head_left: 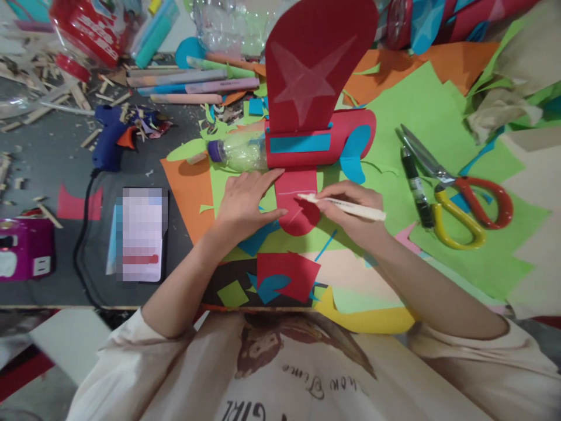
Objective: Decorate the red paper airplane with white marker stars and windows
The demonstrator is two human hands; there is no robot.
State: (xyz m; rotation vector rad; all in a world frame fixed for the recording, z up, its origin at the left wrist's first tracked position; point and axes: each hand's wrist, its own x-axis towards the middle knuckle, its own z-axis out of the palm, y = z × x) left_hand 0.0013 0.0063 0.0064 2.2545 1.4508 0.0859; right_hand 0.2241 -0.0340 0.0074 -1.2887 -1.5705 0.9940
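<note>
A craft airplane lies on the table: a clear plastic bottle wrapped in red paper with blue trim, with a tall red wing bearing a pale star. My left hand rests flat, fingers stretched out, on the lower red wing and the green paper beside it. My right hand is closed round a white pen, whose tip touches the lower red wing, where a faint white line shows.
Red-and-yellow scissors and a black pen lie on green paper to the right. A blue glue gun, a phone and a purple box sit left. Markers and paper scraps lie behind.
</note>
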